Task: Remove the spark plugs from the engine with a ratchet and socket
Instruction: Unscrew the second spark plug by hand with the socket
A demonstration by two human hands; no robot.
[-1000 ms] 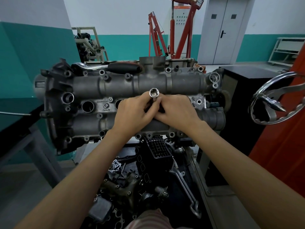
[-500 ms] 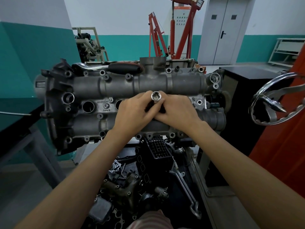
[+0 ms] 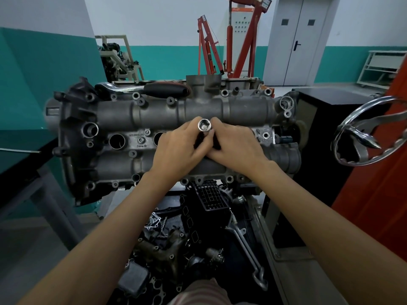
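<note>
We pinch the chrome tubular socket (image 3: 204, 125) between left hand (image 3: 178, 148) and right hand (image 3: 233, 148) (each grip pinching it), steadying it over the grey cast-aluminium engine (image 3: 242, 111) well.

Workshop clutter sitting around the stand

A red engine hoist (image 3: 233, 40) is standing far behind, beside grey double doors (image 3: 295, 40); a chrome wheel (image 3: 365, 133) is hanging at right, and loose black parts (image 3: 198, 216) and a wrench (image 3: 246, 249) are lying near, below.

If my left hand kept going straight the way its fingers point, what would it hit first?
Most likely the socket, which the left hand already grips; beyond it lies the right hand, pressed close. Depth is hard to judge.
</note>
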